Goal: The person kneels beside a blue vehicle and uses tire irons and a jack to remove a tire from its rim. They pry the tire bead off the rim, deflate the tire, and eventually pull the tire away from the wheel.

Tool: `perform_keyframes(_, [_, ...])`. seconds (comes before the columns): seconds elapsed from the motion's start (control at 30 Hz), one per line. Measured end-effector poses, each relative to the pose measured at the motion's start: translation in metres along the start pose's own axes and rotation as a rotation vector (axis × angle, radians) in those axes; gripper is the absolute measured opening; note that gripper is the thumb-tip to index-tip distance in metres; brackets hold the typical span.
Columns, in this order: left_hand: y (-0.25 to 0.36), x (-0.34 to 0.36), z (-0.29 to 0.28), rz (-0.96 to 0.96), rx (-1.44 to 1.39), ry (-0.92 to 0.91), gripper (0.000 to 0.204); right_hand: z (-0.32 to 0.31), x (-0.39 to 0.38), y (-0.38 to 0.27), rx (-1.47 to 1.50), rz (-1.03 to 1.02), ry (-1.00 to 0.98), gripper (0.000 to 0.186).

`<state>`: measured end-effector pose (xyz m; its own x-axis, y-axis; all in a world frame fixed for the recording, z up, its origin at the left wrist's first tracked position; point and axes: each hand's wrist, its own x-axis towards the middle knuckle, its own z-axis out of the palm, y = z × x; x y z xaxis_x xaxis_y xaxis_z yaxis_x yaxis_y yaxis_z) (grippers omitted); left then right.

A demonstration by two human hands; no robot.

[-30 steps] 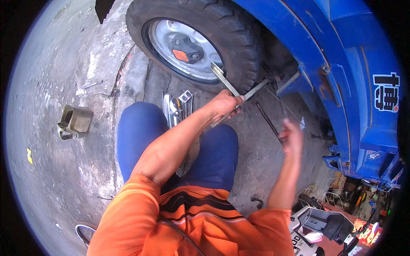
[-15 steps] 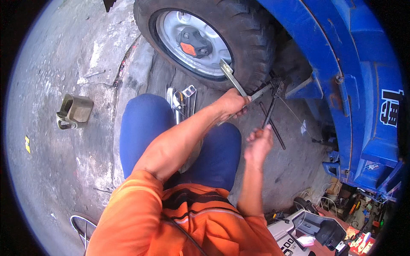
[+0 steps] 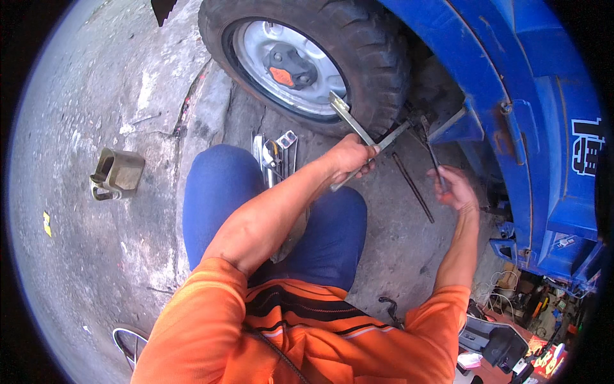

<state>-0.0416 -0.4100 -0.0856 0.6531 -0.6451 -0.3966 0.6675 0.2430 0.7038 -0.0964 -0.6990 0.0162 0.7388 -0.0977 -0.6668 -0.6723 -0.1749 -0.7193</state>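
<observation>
My left hand [image 3: 352, 157] is closed round pale metal bars [image 3: 348, 115] that cross beside the tire [image 3: 373, 64], one reaching up to the silver wheel rim [image 3: 249, 45]. My right hand [image 3: 455, 187] grips a dark handle [image 3: 433, 157] that runs up to a small metal fitting [image 3: 422, 123] near the blue bodywork [image 3: 524, 160]; the exact joint is too small to tell. Between my hands a long dark rod [image 3: 412, 189] lies low over the floor. Just past my left hand, several metal tools [image 3: 274, 160] lie between my knees and the wheel.
A metal jug [image 3: 128, 174] stands on the cracked concrete floor [image 3: 83, 128] at left. A bicycle-like rim [image 3: 125, 345] shows at lower left. A scooter [image 3: 492, 345], cables and clutter [image 3: 537, 307] are at lower right. The vehicle's overhang [image 3: 448, 19] curves along the right.
My right hand with the dark handle has swung out to the right since half a second ago; earlier it also moved leftward from the right. My left hand stays about the same.
</observation>
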Motion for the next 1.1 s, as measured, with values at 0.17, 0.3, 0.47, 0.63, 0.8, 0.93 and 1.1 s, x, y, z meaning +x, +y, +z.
perform_keyframes(0.17, [-0.001,-0.004,-0.005,-0.01,0.045,0.036,0.018,0.118,0.002,0.037,0.35,-0.044,0.204,0.026])
perform_keyframes(0.3, [0.001,-0.003,-0.005,-0.031,0.088,0.085,0.017,0.196,0.035,0.039,0.475,-0.2,0.515,0.024])
perform_keyframes(0.47, [-0.001,-0.004,-0.008,-0.005,0.077,0.033,0.017,0.202,0.023,0.029,0.519,-0.127,0.39,0.025])
perform_keyframes(0.63, [0.0,-0.005,-0.01,-0.003,0.062,0.003,0.017,0.052,-0.01,0.008,-0.015,0.109,0.158,0.027])
perform_keyframes(0.8, [0.009,-0.024,-0.011,-0.135,0.253,-0.138,0.03,-0.029,0.008,-0.022,-0.201,0.066,-0.046,0.028])
perform_keyframes(0.93, [-0.001,-0.033,-0.023,-0.142,0.343,-0.192,0.041,-0.03,0.007,-0.018,-0.136,0.015,-0.145,0.031])
perform_keyframes(1.1, [-0.013,-0.038,-0.011,-0.021,0.36,0.019,0.045,0.04,-0.001,0.023,0.241,0.009,-0.001,0.031])
